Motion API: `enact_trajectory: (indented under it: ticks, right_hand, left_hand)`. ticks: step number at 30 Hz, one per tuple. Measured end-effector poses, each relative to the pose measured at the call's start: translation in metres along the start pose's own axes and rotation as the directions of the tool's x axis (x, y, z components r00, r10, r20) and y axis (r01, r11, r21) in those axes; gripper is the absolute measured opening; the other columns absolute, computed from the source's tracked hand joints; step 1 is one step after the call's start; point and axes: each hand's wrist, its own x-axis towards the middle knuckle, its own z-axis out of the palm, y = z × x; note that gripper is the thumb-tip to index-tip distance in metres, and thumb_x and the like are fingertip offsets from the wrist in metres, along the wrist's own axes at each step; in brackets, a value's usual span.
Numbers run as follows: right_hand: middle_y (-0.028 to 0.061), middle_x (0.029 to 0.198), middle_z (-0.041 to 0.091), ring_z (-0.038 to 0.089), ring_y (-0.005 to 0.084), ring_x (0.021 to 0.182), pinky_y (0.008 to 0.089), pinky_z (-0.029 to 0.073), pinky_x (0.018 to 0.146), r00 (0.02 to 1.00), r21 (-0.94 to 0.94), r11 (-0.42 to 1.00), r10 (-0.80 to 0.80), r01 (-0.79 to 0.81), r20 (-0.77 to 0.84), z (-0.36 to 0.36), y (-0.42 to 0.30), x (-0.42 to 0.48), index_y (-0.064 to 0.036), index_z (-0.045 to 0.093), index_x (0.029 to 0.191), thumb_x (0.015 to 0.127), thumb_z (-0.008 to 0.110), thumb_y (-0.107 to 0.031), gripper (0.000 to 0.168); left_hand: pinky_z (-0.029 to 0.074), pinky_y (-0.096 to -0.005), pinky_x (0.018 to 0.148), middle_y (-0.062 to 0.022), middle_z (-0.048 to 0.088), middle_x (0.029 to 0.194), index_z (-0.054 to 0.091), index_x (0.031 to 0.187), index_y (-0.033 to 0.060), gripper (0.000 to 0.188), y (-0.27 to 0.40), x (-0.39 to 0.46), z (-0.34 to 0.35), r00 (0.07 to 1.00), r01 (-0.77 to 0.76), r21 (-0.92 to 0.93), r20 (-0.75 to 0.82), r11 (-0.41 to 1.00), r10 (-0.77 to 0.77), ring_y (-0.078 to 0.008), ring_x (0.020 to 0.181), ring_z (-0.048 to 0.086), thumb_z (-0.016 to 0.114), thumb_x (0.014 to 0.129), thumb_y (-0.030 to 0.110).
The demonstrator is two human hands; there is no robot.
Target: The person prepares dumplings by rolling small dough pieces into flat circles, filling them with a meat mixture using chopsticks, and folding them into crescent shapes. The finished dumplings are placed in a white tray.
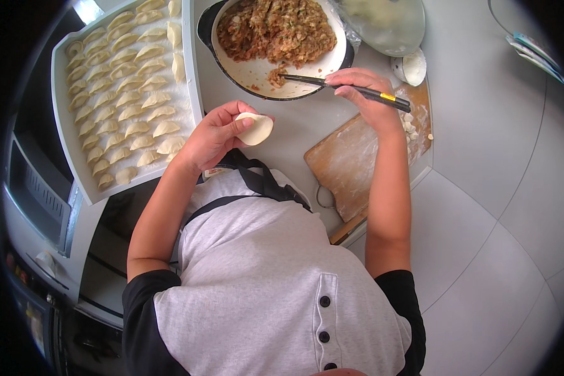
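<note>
Between the thumb and fingers of my left hand (216, 134) is a round dough wrapper (258, 130), held over the counter just below the pot. My right hand (369, 96) grips a pair of black chopsticks (310, 81). Their tips touch a small clump of minced filling (277, 76) inside the pot. The oval pot (249, 77) is white within and dark at the rim, and a large mound of minced filling (277, 30) takes up its far part. Left of the pot, a white tray (195, 70) carries rows of folded dumplings (131, 112) on flour.
A floured wooden board (343, 160) lies under my right forearm, with small dough pieces (410, 127) on its right side. Beyond it stand a cup of flour (413, 68) and a translucent lid or bowl (390, 23). Plastic wrap (350, 28) hangs by the pot's right handle.
</note>
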Motion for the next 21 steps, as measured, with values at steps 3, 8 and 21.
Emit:
enact_trajectory:
  ticks: [3,8,21]
  right_hand:
    - [0.0106,0.096,0.074,0.068,0.0238,0.093,0.0337,0.054,0.082,1.000,-0.006,1.000,-0.001,0.001,-0.015,-0.003,-0.002,-0.006,-0.002,0.074,0.094,0.088,0.071,-0.024,0.023]
    - [0.0124,0.097,0.073,0.068,0.0232,0.093,0.0335,0.054,0.083,1.000,0.102,0.995,0.001,0.000,-0.011,-0.005,-0.006,-0.010,0.000,0.074,0.094,0.090,0.070,-0.025,0.026]
    - [0.0118,0.102,0.073,0.067,0.0229,0.097,0.0330,0.053,0.088,0.997,0.131,0.991,0.018,-0.008,-0.073,0.016,0.007,0.000,-0.001,0.073,0.101,0.089,0.069,-0.028,0.030]
  left_hand:
    - [0.054,-0.0323,0.091,-0.0135,0.066,0.121,0.060,0.103,0.0084,0.019,0.000,-0.001,0.001,1.000,-0.001,0.005,-0.003,1.000,0.001,-0.0181,0.108,0.064,0.061,0.099,0.027]
    - [0.053,-0.0301,0.088,-0.0105,0.067,0.118,0.059,0.107,0.0066,0.020,0.001,-0.001,0.003,1.000,-0.012,-0.019,0.000,1.000,0.012,-0.0158,0.104,0.064,0.061,0.099,0.025]
    - [0.052,-0.0303,0.090,-0.0092,0.068,0.117,0.059,0.109,0.0055,0.023,0.002,-0.001,0.006,1.000,-0.017,-0.015,-0.007,1.000,0.016,-0.0151,0.104,0.064,0.061,0.099,0.026]
